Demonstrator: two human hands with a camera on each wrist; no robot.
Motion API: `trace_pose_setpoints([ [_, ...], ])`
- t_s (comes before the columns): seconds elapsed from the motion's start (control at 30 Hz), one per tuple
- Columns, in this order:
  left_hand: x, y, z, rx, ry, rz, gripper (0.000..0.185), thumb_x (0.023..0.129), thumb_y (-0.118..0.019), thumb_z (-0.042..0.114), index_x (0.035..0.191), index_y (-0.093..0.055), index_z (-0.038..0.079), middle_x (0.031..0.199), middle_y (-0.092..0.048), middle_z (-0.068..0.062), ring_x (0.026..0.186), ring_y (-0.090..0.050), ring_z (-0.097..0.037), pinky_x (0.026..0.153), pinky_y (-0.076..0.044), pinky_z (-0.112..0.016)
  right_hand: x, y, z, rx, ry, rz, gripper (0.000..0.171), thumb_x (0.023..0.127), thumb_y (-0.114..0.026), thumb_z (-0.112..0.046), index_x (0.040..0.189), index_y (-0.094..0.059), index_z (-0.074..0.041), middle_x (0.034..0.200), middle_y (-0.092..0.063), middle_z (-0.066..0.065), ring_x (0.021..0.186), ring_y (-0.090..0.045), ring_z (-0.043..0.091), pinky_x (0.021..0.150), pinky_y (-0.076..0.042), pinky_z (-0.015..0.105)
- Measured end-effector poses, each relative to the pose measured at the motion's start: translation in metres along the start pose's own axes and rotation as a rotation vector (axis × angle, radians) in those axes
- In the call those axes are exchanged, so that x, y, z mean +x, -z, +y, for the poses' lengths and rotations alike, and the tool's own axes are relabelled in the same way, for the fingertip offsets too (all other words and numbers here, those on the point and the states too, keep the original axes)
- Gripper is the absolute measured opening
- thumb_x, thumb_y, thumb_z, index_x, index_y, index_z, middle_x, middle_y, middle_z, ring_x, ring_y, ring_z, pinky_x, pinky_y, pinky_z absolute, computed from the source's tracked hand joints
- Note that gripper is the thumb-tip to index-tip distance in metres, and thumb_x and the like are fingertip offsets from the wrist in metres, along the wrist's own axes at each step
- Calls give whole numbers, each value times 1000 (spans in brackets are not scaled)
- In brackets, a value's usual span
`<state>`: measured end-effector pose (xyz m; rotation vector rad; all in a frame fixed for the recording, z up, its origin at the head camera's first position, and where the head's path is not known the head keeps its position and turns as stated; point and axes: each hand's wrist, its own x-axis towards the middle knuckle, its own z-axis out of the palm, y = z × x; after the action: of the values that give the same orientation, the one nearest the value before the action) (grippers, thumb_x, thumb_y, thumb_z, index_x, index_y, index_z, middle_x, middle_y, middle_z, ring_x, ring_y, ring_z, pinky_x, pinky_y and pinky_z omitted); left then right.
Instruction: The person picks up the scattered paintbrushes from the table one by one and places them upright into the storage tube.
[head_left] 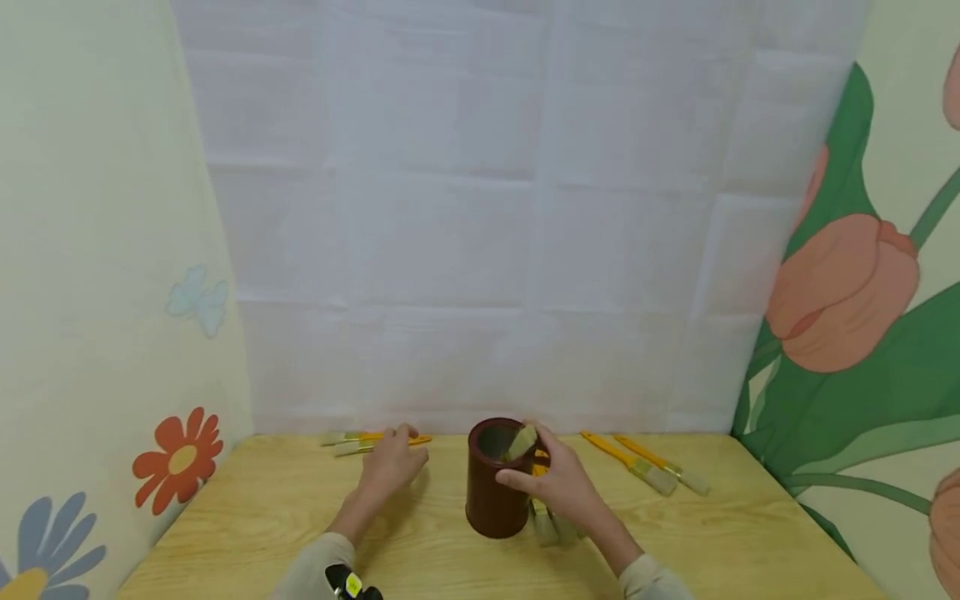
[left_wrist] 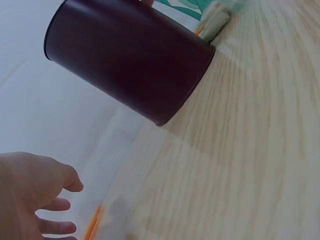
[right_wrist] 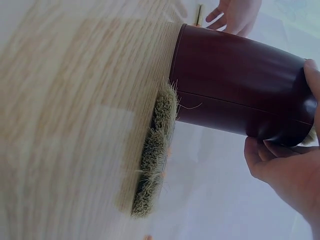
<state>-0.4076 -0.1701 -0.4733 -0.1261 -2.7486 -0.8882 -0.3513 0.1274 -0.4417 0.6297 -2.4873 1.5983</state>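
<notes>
**Two hands out, one brush going into the cup**

Two hands in view from where I sit. Right hand wraps the near-right side of the dark red cup, fingers curled to its rim; a brush pokes bristle-up out of the mouth, against that hand. Whether the fingers pinch the brush or only steady the cup, I cannot tell. Cup stands upright mid-desk, toward the back edge. More brushes on the desk touching the cup's base on the right, bristles flattened against the wood.

Left hand lies relaxed and spread, holding nothing, reaching toward two yellow-handled brushes by the back edge, left of the cup. Another pair lies well right.

My read: loading step, partway. Next move calls for a clean pinch on a thin handle lying flat.
</notes>
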Motion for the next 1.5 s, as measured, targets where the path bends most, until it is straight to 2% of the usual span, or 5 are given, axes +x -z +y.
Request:
trace_pose_setpoints([
  [0.4, 15, 28, -28, 224, -34, -29, 33, 94, -69, 18, 117, -57, -3, 112, -53, -23, 104, -52, -49, 85, -40, -64, -1, -4, -3, 21, -52, 11, 88, 83, -85, -45, 155, -42, -17, 147, -50, 11, 130, -51, 32, 100, -47, 52],
  [0.7, 19, 39, -48, 366, -13, -67, 47, 92, -69, 11, 124, -51, -19, 120, -51, -34, 111, -49, -57, 94, -37, -69, -3, 2, -7, 22, -52, 29, 88, 83, -85, -44, 154, -43, -16, 148, -49, 11, 131, -50, 32, 100, -47, 51],
  [0.97, 15, 45, -57, 349, -17, -63, 13, 87, -70, 5, 88, -59, -4, 103, -53, -23, 96, -54, -45, 85, -41, -64, -2, 0, -6, -9, -44, 20, 90, 83, -84, -46, 155, -41, -14, 148, -48, 14, 132, -50, 35, 100, -46, 53],
  [1.17, 9, 48, -68, 318, -62, -39, 22, 82, -68, 4, 65, -56, 10, 81, -52, -9, 78, -54, -31, 75, -42, -61, -2, -3, -2, -1, -43, 13, 90, 84, -84, -46, 156, -40, -13, 148, -48, 16, 131, -51, 35, 100, -47, 52],
  [1.5, 11, 57, -74, 88, -49, -33, 19, 84, -76, 16, 93, -61, 7, 83, -61, -3, 81, -59, -26, 76, -38, -56, -2, -2, -4, 7, -42, 17, 90, 84, -84, -45, 156, -40, -14, 148, -48, 15, 131, -51, 35, 99, -47, 53],
])
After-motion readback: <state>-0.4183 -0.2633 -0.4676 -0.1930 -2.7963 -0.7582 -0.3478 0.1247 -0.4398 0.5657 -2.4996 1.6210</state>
